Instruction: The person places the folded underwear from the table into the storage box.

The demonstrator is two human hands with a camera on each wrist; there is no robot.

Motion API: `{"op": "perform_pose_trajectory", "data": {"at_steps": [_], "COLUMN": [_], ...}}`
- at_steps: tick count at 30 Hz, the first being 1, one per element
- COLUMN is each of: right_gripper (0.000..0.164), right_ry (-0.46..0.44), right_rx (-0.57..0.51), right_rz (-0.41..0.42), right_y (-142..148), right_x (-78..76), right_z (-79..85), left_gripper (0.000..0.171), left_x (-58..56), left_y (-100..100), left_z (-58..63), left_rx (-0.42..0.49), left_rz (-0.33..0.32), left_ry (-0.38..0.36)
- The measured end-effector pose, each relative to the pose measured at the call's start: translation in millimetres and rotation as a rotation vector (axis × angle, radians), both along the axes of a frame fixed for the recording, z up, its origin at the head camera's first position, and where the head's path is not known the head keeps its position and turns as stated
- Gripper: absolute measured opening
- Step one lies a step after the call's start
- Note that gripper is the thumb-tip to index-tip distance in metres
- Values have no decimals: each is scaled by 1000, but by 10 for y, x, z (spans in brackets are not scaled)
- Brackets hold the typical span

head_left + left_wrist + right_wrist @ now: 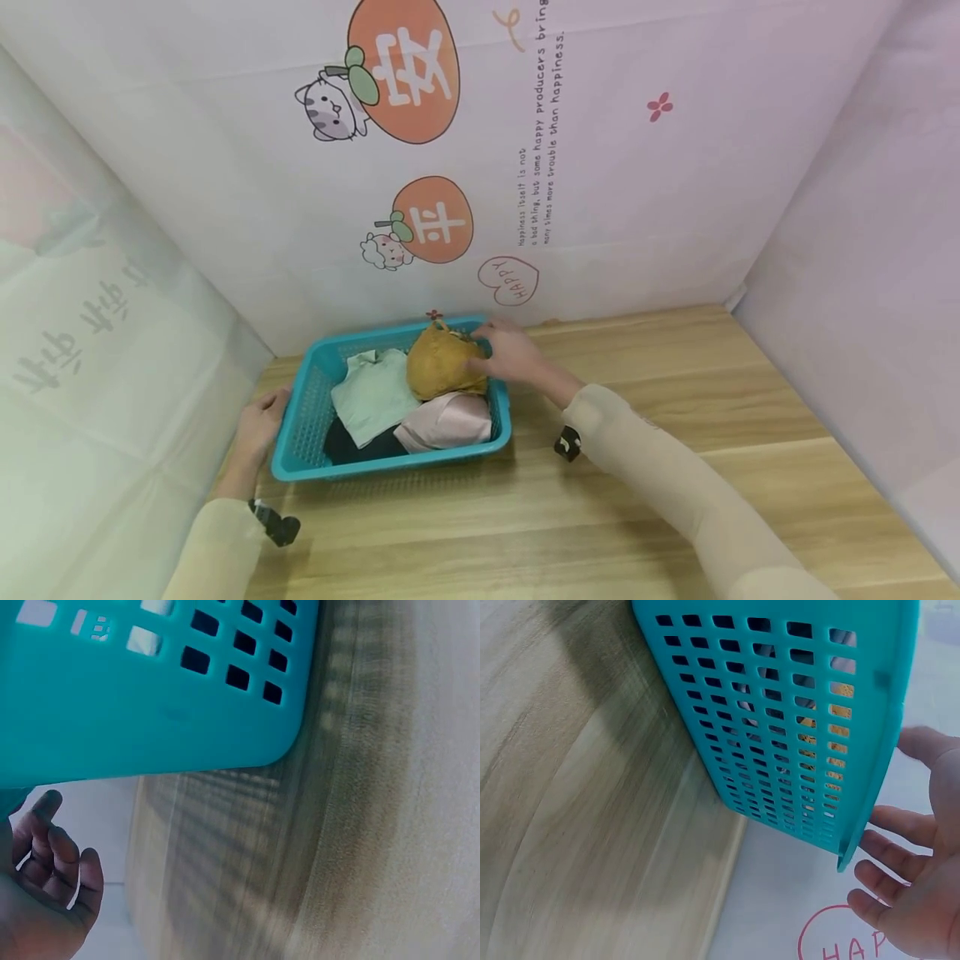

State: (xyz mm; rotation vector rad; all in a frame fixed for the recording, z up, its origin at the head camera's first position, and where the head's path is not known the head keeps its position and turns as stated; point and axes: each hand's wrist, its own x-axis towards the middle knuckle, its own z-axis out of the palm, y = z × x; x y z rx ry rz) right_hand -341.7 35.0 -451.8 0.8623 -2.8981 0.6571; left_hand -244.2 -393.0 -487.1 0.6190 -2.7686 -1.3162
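Observation:
A turquoise plastic basket stands on the wooden table, with clothing in it. At the back right of the basket lies a folded mustard-yellow bra, rounded like a cup, with a thin strap on top. My right hand reaches over the right rim, thumb and fingers spread at the bra's edge. In the right wrist view the fingers extend loosely beside the rim. My left hand holds the left rim; its fingers curl below the rim in the left wrist view, where the thumb is hidden.
Beside the bra lie a pale mint cloth garment and a shiny pale pink piece. Something black lies beneath them. White printed sheets rise behind and at both sides of the table.

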Motion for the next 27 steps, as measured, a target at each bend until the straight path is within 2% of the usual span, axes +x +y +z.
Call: {"op": "perform_pose_trajectory", "data": {"at_steps": [6,9,12,18,23,27], "right_gripper": [41,35,30,26,27,30], "right_ry": [83,118,125,111,81,55], "right_rx": [-76,-76,-79,-94,-89,-117], "right_rz": [20,14,8,23,13,6], "right_y": [112,146,174,245,353,440], "right_x": [-26,-40,-47,-19,87,181], "right_z": [-12,-31,-24,23,40,46], "left_gripper": [59,52,52,49,40,34], "left_x": [-13,5,21,38,59,122], "left_y": [23,25,10,13,90,178], "left_z": [46,81,112,153,164,211], "left_rx": [-55,-98,-137,-235,-319,-379], "left_rz": [-2,-25,-68,-135,-170,-209], "left_ry": [69,115,155,230,308,364]}}
